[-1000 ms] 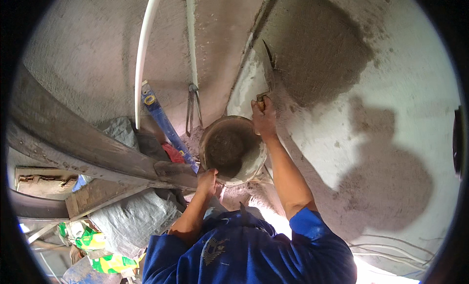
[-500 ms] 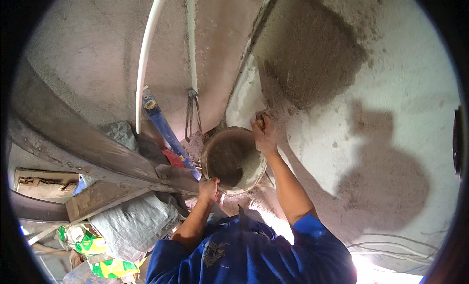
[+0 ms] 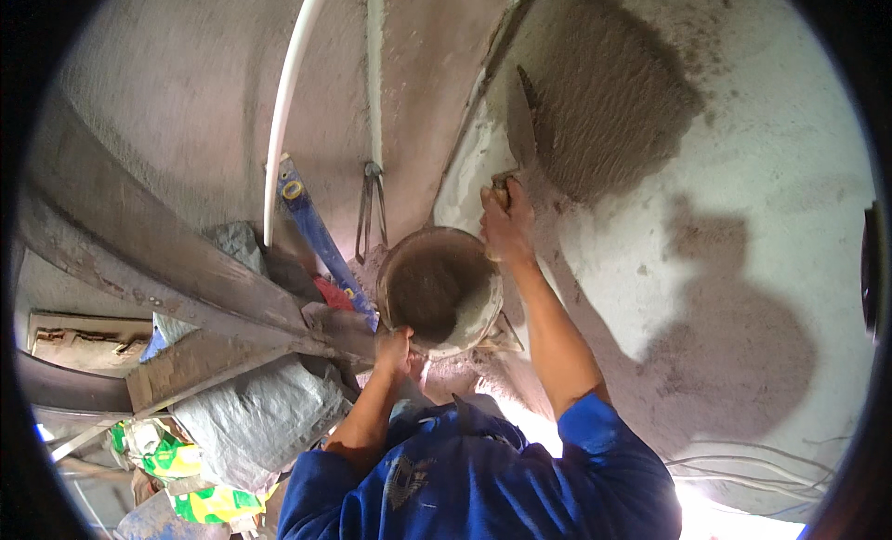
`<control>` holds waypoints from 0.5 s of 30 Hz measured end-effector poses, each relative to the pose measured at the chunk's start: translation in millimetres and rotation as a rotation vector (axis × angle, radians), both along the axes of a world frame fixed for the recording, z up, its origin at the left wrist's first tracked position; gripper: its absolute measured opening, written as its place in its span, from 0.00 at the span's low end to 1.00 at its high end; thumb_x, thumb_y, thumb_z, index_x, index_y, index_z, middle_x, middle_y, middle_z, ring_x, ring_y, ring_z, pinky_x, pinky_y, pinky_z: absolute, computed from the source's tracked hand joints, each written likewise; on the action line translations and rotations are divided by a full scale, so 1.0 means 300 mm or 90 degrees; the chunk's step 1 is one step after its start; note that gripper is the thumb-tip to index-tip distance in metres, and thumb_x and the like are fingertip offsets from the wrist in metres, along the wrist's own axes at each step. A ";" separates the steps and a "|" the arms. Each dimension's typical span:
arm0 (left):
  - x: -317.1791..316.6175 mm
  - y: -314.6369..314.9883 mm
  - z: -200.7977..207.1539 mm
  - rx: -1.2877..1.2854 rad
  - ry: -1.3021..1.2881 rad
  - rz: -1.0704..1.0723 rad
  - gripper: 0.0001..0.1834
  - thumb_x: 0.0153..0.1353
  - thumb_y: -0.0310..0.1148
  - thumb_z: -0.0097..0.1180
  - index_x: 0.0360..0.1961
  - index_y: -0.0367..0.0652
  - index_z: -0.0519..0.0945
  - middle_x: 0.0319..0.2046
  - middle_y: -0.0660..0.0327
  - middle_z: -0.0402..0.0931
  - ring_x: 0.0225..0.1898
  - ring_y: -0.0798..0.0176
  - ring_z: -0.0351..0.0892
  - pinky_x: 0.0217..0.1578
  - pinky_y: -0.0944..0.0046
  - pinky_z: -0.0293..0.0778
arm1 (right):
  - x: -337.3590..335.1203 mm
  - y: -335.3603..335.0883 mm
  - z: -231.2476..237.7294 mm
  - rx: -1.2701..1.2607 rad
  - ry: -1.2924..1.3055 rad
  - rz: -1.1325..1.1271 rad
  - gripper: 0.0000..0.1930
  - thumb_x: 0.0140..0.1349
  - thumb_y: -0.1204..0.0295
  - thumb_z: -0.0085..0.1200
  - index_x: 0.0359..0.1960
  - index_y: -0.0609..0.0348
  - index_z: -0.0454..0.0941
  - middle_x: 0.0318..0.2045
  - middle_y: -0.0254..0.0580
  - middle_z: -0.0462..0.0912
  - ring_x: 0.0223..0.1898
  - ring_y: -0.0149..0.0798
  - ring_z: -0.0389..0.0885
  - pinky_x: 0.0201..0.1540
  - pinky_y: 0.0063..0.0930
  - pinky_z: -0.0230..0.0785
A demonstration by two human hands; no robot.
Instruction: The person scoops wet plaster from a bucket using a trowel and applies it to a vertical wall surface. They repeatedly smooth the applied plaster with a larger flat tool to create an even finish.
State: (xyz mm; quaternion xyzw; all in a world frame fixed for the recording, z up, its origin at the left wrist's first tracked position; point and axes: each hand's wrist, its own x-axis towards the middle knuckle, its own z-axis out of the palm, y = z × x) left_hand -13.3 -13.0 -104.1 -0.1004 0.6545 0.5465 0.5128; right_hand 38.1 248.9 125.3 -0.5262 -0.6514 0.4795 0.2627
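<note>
My right hand is closed round the handle of a trowel. Its pointed blade reaches up beside the left edge of a dark wet mortar patch on the pale wall. Below and left of that hand is a round bucket with dark mortar inside. With my left hand I grip the bucket's near left rim; part of the fingers is hidden.
A blue spirit level leans left of the bucket, near a hanging white pipe. Wooden beams cross the left side over a grey sack. Loose cables lie at lower right.
My right hand has moved up a little, and the trowel blade now shows clearly against the wall. The mortar patch looks more ridged. My left hand stays at the bucket.
</note>
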 end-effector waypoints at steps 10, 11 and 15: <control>-0.023 0.026 0.084 -0.020 0.285 -0.177 0.15 0.58 0.35 0.58 0.41 0.34 0.82 0.31 0.55 0.80 0.31 0.57 0.79 0.38 0.55 0.76 | 0.506 -0.293 -0.048 -0.051 -0.524 0.364 0.26 0.69 0.58 0.55 0.61 0.62 0.74 0.53 0.60 0.83 0.56 0.59 0.81 0.59 0.49 0.72; -0.012 0.018 0.032 0.029 0.370 -0.160 0.15 0.58 0.34 0.59 0.41 0.34 0.81 0.32 0.54 0.81 0.33 0.57 0.80 0.40 0.56 0.77 | 0.492 -0.293 -0.057 -0.078 -0.521 0.357 0.24 0.69 0.58 0.55 0.59 0.62 0.74 0.53 0.60 0.83 0.56 0.59 0.81 0.59 0.49 0.72; 0.020 0.071 0.236 0.117 0.336 -0.107 0.16 0.59 0.30 0.56 0.47 0.33 0.80 0.37 0.55 0.82 0.40 0.56 0.81 0.44 0.56 0.76 | 0.450 -0.275 -0.229 -0.038 -0.479 0.326 0.18 0.68 0.61 0.55 0.51 0.63 0.75 0.47 0.62 0.84 0.52 0.62 0.82 0.54 0.51 0.73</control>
